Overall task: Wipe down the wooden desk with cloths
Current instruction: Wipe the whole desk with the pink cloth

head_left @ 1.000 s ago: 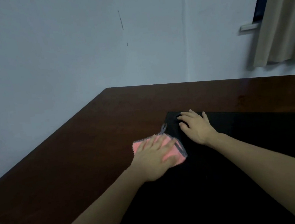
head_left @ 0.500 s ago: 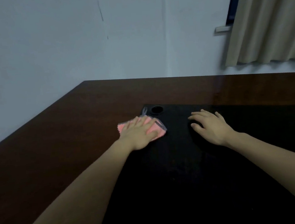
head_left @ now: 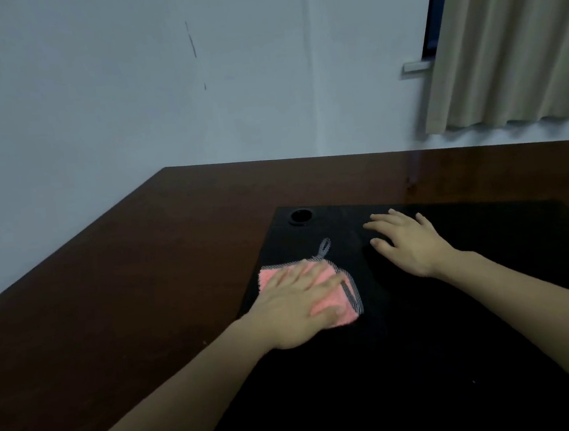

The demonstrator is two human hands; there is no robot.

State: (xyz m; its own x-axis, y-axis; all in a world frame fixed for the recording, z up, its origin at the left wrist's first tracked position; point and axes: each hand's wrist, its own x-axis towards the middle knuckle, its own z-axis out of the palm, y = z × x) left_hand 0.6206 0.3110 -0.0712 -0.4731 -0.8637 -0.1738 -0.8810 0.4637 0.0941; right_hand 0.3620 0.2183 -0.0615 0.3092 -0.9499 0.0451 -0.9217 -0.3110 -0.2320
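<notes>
Flat, left hand (head_left: 296,308) on pink cloth (head_left: 340,298), right hand (head_left: 407,240) on black mat (head_left: 459,337)

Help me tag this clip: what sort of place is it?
Probably a home office or bedroom corner: a dark brown wooden desk against plain white walls, with a beige curtain over a window.

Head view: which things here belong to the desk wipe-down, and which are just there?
In the job:
- pink cloth, pressed flat under the left hand
- wooden desk
- right hand, flat on the black mat

Just there:
- black mat with a round hole
- beige curtain
- wall
</notes>
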